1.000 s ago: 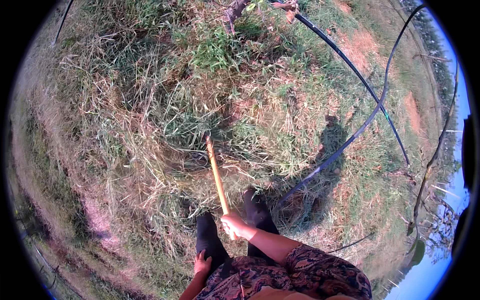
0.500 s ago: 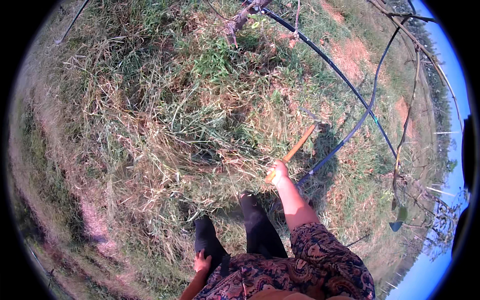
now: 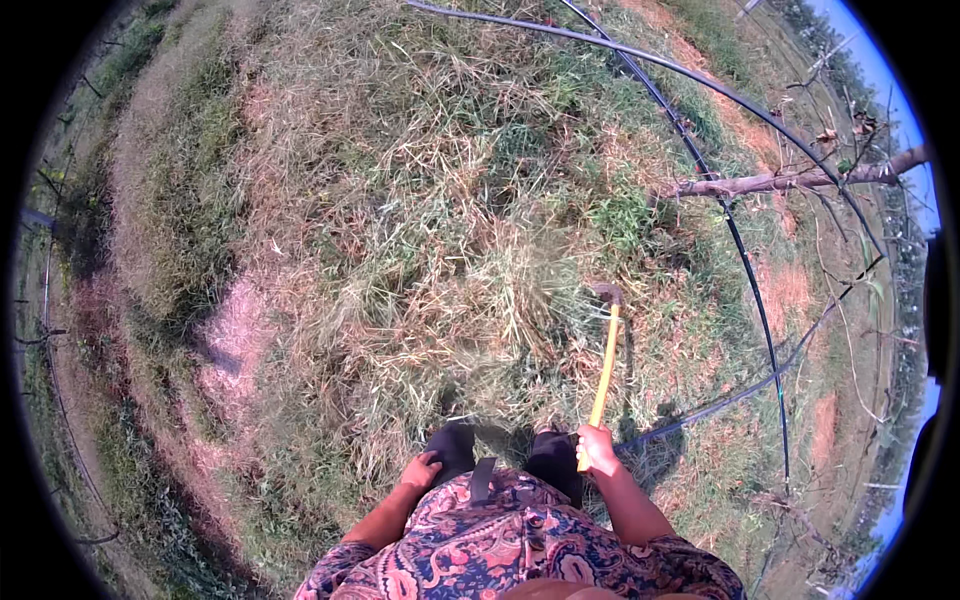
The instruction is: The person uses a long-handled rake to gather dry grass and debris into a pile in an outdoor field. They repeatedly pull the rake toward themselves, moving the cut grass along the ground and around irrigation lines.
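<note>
"Sickle [image 3: 609, 345] at right of centre: held how?"

"Clamped in the right hand [image 3: 598, 450], fingers wrapped round the near end of the yellow handle [image 3: 600, 395]. Extends away from the printed shirt [image 3: 450, 560], with the hooked blade [image 3: 608, 292] at the far end, turned left, among or just above the grass [image 3: 430, 330]. Touching stems or clear of them: impossible to tell."

"And on the left?"

"Left hand [image 3: 422, 468], well apart from the right, laid open on the dark trouser leg [image 3: 455, 442]."

"Across the middle ground?"

"Tangled, green and straw-coloured, under full sun. Gives way, farther left, to a patch of bare pinkish soil [image 3: 238, 335]."

"Toward the far right?"

"Bare branch [image 3: 780, 182], seen crossing a black hose [image 3: 748, 268]; beyond, a second hose [image 3: 680, 67], curved, arching across the far edge from the middle to the right."
</note>
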Action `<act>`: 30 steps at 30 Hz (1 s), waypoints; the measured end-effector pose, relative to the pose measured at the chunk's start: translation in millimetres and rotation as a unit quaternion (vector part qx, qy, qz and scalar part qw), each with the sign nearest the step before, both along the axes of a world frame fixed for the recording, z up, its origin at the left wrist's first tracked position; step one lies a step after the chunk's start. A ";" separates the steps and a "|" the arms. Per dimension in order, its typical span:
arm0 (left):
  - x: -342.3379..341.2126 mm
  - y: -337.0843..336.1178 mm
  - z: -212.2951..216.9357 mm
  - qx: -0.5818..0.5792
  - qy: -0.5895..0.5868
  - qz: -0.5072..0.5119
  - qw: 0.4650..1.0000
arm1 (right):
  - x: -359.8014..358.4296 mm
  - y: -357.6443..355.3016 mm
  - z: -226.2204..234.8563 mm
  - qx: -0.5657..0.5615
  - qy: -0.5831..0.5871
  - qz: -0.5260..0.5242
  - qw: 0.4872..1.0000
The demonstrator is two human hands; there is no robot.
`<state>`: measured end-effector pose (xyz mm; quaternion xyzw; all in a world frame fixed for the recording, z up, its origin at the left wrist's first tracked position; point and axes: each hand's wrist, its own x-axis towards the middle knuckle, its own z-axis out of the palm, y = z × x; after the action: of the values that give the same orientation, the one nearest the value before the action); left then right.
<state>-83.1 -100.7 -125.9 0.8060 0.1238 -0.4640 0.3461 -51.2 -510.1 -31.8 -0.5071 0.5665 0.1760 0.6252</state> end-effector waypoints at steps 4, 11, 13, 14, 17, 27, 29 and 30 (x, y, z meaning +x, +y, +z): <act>-3.2 67.6 8.7 -0.042 -0.022 0.121 0.991 | 63.1 9.1 27.1 -0.070 -0.056 -0.073 0.993; -39.2 134.5 45.2 -0.013 0.102 0.318 0.942 | 117.0 39.0 77.1 -0.069 -0.113 -0.013 0.991; -53.7 171.9 38.5 -0.014 0.026 0.238 0.971 | 139.7 67.9 72.9 -0.023 -0.117 0.023 0.993; -59.0 177.5 34.1 -0.015 0.015 0.217 0.976 | 148.4 76.8 67.4 -0.012 -0.114 0.036 0.993; -48.6 187.0 24.8 -0.015 0.017 0.208 0.978 | 175.3 118.2 64.4 0.019 -0.119 0.053 0.991; 73.5 179.9 -1.5 -0.035 0.058 0.193 0.979 | 325.1 158.9 8.4 0.059 -0.096 0.085 0.990; 113.7 176.2 -11.7 -0.042 0.065 0.182 0.980 | 366.4 154.0 -3.3 0.042 -0.098 0.079 0.991; 133.4 178.8 -16.1 -0.042 0.067 0.178 0.981 | 388.8 154.4 -4.6 0.055 -0.105 0.052 0.992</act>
<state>50.3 78.2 -142.0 0.7229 0.2681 -0.4529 0.4478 337.6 -355.7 -36.4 -0.5166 0.4594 0.1850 0.6984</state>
